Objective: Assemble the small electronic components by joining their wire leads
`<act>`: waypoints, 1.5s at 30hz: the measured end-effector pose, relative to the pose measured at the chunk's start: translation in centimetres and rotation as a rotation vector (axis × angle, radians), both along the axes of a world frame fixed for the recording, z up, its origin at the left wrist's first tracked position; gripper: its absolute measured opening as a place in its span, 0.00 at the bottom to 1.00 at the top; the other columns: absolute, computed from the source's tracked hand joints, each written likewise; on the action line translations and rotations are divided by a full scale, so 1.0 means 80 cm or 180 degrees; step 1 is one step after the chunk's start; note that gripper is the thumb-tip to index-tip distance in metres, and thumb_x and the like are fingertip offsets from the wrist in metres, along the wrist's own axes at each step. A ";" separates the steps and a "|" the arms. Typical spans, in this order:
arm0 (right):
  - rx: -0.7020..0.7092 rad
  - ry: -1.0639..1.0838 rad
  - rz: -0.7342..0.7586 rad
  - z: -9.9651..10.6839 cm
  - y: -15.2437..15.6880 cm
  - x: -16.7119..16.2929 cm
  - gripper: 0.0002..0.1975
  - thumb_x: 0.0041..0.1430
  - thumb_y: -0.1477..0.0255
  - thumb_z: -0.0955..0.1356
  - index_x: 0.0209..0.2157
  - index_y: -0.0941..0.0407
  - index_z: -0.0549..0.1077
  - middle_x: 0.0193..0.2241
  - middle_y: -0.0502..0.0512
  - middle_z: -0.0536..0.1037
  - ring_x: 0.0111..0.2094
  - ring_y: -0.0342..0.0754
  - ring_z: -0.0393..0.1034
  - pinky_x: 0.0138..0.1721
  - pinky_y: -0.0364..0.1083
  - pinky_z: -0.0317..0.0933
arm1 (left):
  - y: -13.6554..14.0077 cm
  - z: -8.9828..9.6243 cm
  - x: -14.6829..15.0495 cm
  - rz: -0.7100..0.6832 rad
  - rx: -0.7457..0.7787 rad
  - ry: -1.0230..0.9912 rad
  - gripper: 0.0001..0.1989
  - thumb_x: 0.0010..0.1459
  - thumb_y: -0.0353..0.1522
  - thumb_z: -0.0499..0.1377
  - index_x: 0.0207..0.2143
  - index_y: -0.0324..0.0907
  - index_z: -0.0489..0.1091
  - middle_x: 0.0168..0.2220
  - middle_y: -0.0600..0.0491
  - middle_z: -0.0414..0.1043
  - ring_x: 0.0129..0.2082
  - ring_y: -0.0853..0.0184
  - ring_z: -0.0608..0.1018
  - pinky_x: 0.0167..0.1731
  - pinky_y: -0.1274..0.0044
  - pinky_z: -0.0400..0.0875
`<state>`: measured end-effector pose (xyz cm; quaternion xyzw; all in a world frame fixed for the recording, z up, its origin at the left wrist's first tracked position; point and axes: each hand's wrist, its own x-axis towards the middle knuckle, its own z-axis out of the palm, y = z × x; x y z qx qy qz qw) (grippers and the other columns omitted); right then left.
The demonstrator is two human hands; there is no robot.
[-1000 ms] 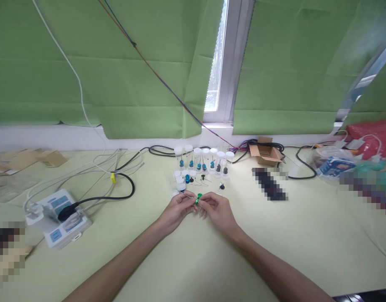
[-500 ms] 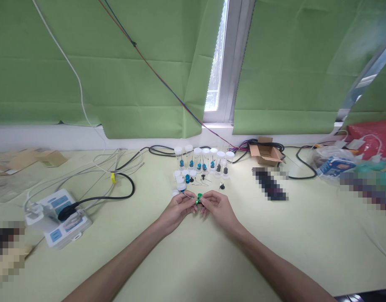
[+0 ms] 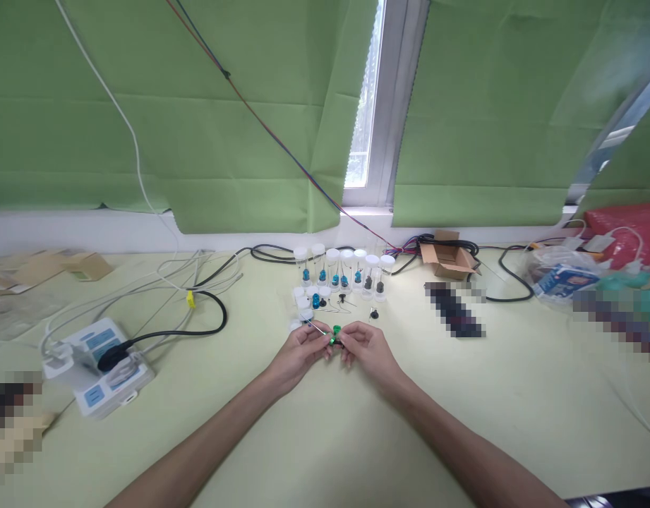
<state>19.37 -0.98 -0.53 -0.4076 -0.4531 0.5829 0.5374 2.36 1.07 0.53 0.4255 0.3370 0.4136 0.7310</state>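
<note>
My left hand (image 3: 298,356) and my right hand (image 3: 373,353) meet above the table, thumbs and fingertips pinched around a small shiny green part (image 3: 336,329) with a dark bit at its lower side. A thin metal rod (image 3: 316,327) sticks out from the left fingertips toward the upper left. The fingers hide much of the green part, so its exact kind cannot be told. Just beyond the hands lie a blue part (image 3: 316,301), several short white-lidded containers (image 3: 304,305) and a small black part (image 3: 375,313) with a thin pin.
Several clear tubes (image 3: 332,268) with white caps stand in a row at the back, holding blue or dark parts. An open cardboard box (image 3: 446,259) and black cables (image 3: 274,254) lie near the wall. At left is a white power strip (image 3: 99,356); at right, a plastic bag (image 3: 560,271).
Both hands stay almost in place. The green part and the metal rod have turned slightly between the fingers.
</note>
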 end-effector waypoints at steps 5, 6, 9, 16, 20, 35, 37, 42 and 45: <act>-0.0035 0.0029 0.0056 0.003 -0.002 0.001 0.20 0.46 0.56 0.75 0.29 0.59 0.73 0.21 0.51 0.77 0.19 0.42 0.69 0.22 0.42 0.63 | 0.001 -0.001 0.000 0.0028 -0.0004 -0.0032 0.10 0.50 0.32 0.69 0.34 0.38 0.73 0.28 0.54 0.73 0.28 0.71 0.74 0.32 0.77 0.67; -0.0039 0.0036 0.0065 0.003 -0.002 0.001 0.20 0.46 0.56 0.75 0.29 0.59 0.73 0.21 0.51 0.77 0.20 0.42 0.69 0.23 0.42 0.63 | 0.001 -0.001 -0.001 0.0042 -0.0011 -0.0043 0.10 0.50 0.32 0.69 0.34 0.38 0.73 0.29 0.54 0.73 0.28 0.71 0.74 0.32 0.77 0.67; -0.0052 0.0082 0.0062 0.005 -0.003 0.000 0.20 0.46 0.57 0.75 0.29 0.59 0.73 0.21 0.51 0.77 0.20 0.42 0.69 0.23 0.42 0.63 | 0.001 -0.002 -0.001 0.0067 -0.0037 -0.0059 0.11 0.50 0.31 0.69 0.35 0.38 0.73 0.29 0.53 0.73 0.28 0.71 0.74 0.33 0.77 0.67; -0.0119 0.0163 0.0066 0.005 -0.004 -0.001 0.20 0.46 0.57 0.76 0.29 0.59 0.73 0.21 0.51 0.77 0.20 0.42 0.69 0.24 0.43 0.64 | 0.001 -0.001 0.000 0.0089 -0.0061 -0.0090 0.11 0.50 0.31 0.69 0.34 0.38 0.73 0.29 0.53 0.73 0.28 0.71 0.74 0.33 0.77 0.67; -0.0150 0.0162 0.0074 0.004 -0.004 -0.001 0.20 0.46 0.56 0.75 0.29 0.59 0.73 0.22 0.52 0.77 0.21 0.42 0.69 0.24 0.42 0.64 | 0.000 0.000 0.001 0.0104 -0.0061 -0.0088 0.11 0.49 0.31 0.70 0.34 0.38 0.73 0.29 0.53 0.74 0.28 0.71 0.74 0.32 0.77 0.67; -0.0089 0.0111 0.0118 0.007 -0.005 -0.001 0.20 0.48 0.56 0.74 0.26 0.59 0.71 0.21 0.52 0.77 0.21 0.42 0.70 0.25 0.43 0.65 | 0.002 -0.002 0.000 0.0058 -0.0005 -0.0077 0.09 0.51 0.31 0.69 0.34 0.38 0.74 0.30 0.51 0.75 0.30 0.69 0.75 0.33 0.77 0.67; -0.0100 0.0132 0.0106 0.008 -0.005 -0.001 0.20 0.48 0.56 0.75 0.25 0.59 0.71 0.21 0.52 0.77 0.21 0.42 0.70 0.25 0.43 0.65 | 0.002 -0.002 0.000 0.0072 -0.0011 -0.0075 0.09 0.50 0.31 0.69 0.34 0.38 0.74 0.31 0.51 0.75 0.30 0.69 0.75 0.33 0.77 0.67; -0.0096 0.0118 0.0095 0.008 -0.006 -0.002 0.19 0.48 0.56 0.74 0.26 0.59 0.72 0.22 0.53 0.78 0.21 0.43 0.71 0.26 0.43 0.66 | 0.002 0.000 0.000 0.0086 -0.0025 -0.0035 0.09 0.50 0.31 0.69 0.33 0.38 0.74 0.30 0.52 0.75 0.29 0.70 0.75 0.33 0.77 0.67; -0.0102 0.0147 0.0098 0.009 -0.006 -0.002 0.19 0.48 0.56 0.75 0.25 0.59 0.72 0.23 0.53 0.78 0.22 0.43 0.71 0.26 0.43 0.67 | 0.002 -0.001 0.000 0.0069 -0.0035 -0.0039 0.09 0.51 0.31 0.68 0.34 0.39 0.74 0.31 0.52 0.75 0.29 0.70 0.74 0.33 0.77 0.67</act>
